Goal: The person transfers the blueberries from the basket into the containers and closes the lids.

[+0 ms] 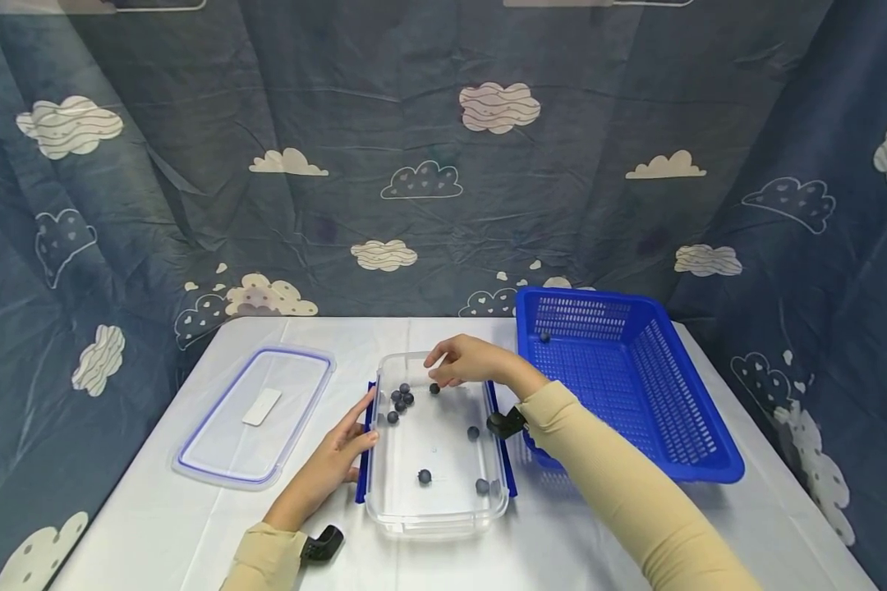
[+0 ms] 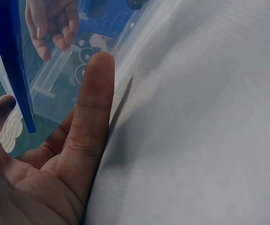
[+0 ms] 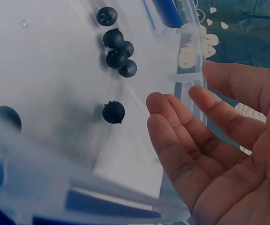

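A clear plastic food container with blue side latches stands at the table's middle, several blueberries spread over its floor. My left hand rests along the container's left side, fingers extended by the blue latch. Over the far end of the container hovers my right hand, fingers loosely bent. Nothing shows between those fingers in the right wrist view. A single blueberry lies just off the fingertips, and a cluster of blueberries sits farther left in the container.
To the right stands a blue plastic basket with one blueberry near its far left corner. A clear lid with a blue seal lies at the left, bearing a white rectangular piece. Behind the white table hangs a cloud-patterned curtain.
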`<action>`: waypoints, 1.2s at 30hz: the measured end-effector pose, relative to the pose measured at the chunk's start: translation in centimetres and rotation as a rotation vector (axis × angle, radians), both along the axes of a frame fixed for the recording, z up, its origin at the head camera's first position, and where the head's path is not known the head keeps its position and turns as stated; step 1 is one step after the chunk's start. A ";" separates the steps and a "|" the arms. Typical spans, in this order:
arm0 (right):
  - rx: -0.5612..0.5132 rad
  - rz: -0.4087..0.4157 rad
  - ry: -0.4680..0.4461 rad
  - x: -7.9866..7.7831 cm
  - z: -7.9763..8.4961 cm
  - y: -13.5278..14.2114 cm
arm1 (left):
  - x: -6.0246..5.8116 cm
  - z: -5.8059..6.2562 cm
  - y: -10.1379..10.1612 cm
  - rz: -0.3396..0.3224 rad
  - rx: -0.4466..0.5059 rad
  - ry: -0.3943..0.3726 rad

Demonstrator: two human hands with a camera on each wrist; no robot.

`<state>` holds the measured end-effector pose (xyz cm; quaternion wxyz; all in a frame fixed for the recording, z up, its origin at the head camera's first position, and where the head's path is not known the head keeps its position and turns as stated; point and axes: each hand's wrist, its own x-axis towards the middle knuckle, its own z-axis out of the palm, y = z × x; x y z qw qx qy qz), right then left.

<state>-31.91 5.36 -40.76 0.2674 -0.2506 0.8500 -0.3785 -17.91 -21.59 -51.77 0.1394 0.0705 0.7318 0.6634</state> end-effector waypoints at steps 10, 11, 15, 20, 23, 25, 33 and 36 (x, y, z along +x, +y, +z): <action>-0.018 -0.038 0.023 0.0 1.0 1.1 | 0.1 0.2 0.0 -0.005 0.011 0.003; -0.021 -0.041 0.021 0.0 1.1 1.3 | 0.1 0.2 0.0 -0.006 0.008 0.005; -0.025 -0.058 0.025 -0.2 1.4 1.9 | 0.1 0.3 0.1 -0.002 0.002 0.004; -0.033 -0.074 0.047 -0.8 1.8 3.2 | 0.1 0.2 0.2 0.008 0.006 -0.001; -0.038 -0.096 0.062 -1.4 2.0 4.4 | 0.1 0.2 0.2 0.007 0.005 0.001; -0.043 -0.113 0.071 -1.7 2.3 5.2 | 0.0 0.2 0.1 0.005 0.001 0.004; -0.054 -0.188 0.122 -2.7 2.1 7.6 | 0.0 0.1 0.1 0.009 -0.013 0.013; -0.053 -0.212 0.119 -3.0 1.8 8.2 | 0.1 0.1 0.0 0.010 -0.016 0.010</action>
